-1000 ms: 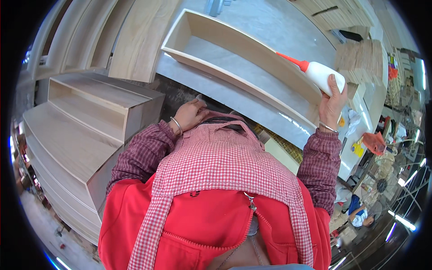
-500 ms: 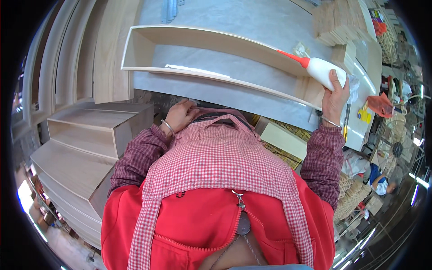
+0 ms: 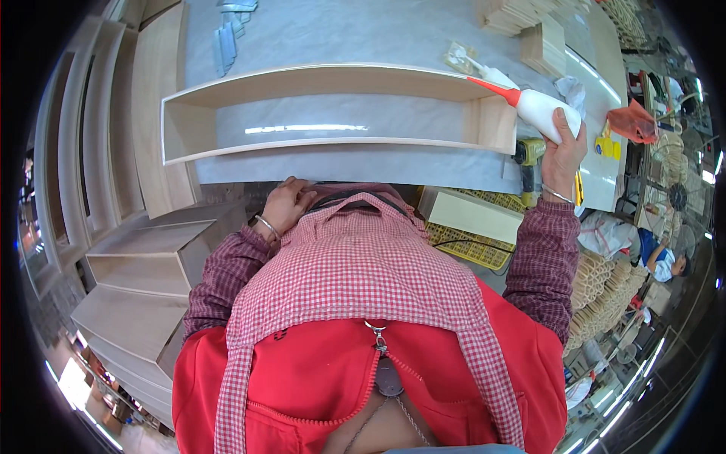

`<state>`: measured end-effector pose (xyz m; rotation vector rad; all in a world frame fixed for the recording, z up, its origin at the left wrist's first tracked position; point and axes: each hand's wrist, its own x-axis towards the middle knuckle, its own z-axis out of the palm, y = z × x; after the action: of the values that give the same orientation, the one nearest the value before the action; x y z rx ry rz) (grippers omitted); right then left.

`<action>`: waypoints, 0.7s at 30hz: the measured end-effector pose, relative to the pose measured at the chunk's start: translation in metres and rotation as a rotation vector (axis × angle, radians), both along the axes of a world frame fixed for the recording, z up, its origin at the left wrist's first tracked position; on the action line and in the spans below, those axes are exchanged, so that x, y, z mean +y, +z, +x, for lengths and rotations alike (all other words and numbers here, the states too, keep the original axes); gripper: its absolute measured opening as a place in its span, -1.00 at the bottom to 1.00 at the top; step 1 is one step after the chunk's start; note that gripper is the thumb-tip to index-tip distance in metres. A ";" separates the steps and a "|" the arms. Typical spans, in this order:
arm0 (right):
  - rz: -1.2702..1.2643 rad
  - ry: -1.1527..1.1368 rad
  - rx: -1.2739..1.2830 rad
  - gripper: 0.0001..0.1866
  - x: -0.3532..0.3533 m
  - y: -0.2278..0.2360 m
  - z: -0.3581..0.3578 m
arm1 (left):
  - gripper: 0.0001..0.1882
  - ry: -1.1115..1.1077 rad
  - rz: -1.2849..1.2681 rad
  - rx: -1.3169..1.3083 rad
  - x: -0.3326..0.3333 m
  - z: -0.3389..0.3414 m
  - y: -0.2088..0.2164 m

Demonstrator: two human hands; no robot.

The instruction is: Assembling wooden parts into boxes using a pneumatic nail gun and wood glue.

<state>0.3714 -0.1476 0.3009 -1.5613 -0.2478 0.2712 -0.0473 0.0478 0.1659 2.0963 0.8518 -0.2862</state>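
Glue bottle: white squeeze bottle (image 3: 546,113) with a red nozzle, held above the right end of the table; nozzle points left and slightly up, its tip at the top right corner of the frame.
Right hand: hand (image 3: 561,148) wrapped closed around the bottle's base, fingers over its body; bracelet at the wrist, checked sleeve below.
Frame: long, shallow, open wooden box (image 3: 333,113) lying lengthwise along the table's near edge, open side up; its right end wall sits just beside the bottle.
Left hand: hand (image 3: 286,204) resting at the table's near edge, below the frame's middle; fingers curled, nothing seen in it, and whether it grips the edge cannot be told; bracelet at the wrist.
Table: grey-covered worktop (image 3: 363,38); its near edge runs under the frame.
Metal strips: a few pale bars (image 3: 229,34) at the far left corner of the table.
Wood blocks: stacked pieces (image 3: 529,23) at the far right corner.
Drill: yellow and black tool (image 3: 528,155) at the right end of the table, just left of the right wrist.
Stacked boxes: finished wooden boxes (image 3: 144,287) off the table's left end, beside upright panels.
Crate: yellow lattice crate (image 3: 469,242) below the near edge, a pale board lying across it.
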 end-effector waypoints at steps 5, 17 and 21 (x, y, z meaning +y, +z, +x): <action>0.006 -0.047 -0.002 -0.48 -0.024 0.002 0.022 | -0.69 -0.024 -0.007 -0.006 -0.002 0.016 0.008; 0.043 -0.159 0.015 -0.46 -0.057 0.009 0.049 | -0.69 -0.047 -0.012 0.009 -0.009 0.038 0.016; 0.061 -0.168 -0.002 -0.47 -0.059 0.007 0.050 | -0.69 -0.066 -0.005 0.010 -0.010 0.042 0.019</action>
<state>0.4216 -0.2062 0.3082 -1.5125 -0.1243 0.1296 -0.0053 0.0383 0.1853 2.1229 0.7877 -0.3340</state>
